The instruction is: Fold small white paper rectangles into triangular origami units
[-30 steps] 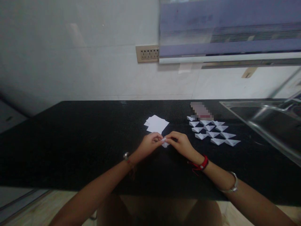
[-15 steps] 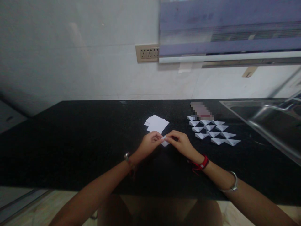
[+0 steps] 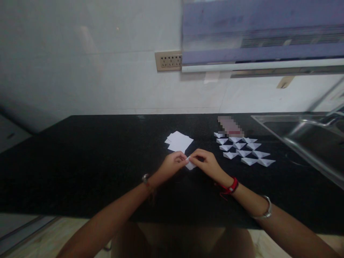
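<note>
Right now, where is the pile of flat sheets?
In the head view, the pile lies on the dark counter, just beyond the left hand and left of the folded papers.

A white wall [image 3: 120, 79] is fitted with a beige three-outlet socket plate [image 3: 168, 61], its right end met by the edge of a purple panel [image 3: 212, 21], and a smaller beige plate [image 3: 285, 82] is mounted lower, to the right. A metal sink [image 3: 311, 160] with a tap [image 3: 331, 119] is set into the black surface [image 3: 80, 161]. Near the wall, a flat pinkish object [image 3: 230, 126] is obscured by pixelation.
</note>
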`<action>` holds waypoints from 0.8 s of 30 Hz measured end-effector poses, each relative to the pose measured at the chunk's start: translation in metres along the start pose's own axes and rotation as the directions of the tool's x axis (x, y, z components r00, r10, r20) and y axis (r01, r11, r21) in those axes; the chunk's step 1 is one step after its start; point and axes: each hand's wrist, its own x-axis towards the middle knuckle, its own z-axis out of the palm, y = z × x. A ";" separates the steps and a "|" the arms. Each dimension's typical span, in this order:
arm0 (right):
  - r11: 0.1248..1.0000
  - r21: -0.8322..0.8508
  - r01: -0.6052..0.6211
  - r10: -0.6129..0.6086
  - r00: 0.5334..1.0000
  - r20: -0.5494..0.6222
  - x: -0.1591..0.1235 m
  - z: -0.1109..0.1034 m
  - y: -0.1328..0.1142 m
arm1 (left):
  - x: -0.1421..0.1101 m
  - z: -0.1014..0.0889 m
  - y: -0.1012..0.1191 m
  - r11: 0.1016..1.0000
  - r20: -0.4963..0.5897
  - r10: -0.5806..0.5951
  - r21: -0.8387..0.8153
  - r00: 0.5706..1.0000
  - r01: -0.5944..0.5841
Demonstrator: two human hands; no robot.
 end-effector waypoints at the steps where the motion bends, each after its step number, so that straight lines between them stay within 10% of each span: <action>1: 1.000 0.002 -0.007 0.007 1.000 0.003 0.000 0.000 0.001 | 0.000 0.000 -0.001 1.000 0.012 -0.006 0.006 1.000 0.006; 12: 0.992 -0.019 -0.121 0.122 0.992 0.041 0.002 0.005 0.007 | 0.000 0.001 -0.004 0.991 -0.024 -0.117 -0.070 0.993 0.115; 19: 0.938 0.191 -0.289 0.222 0.926 0.306 0.001 -0.001 0.017 | 0.002 0.000 -0.007 0.990 -0.127 -0.113 -0.094 0.985 0.101; 24: 0.977 0.107 -0.183 0.160 0.967 0.199 0.000 -0.002 0.011 | 0.003 -0.001 -0.012 0.989 -0.062 -0.115 -0.098 0.991 0.109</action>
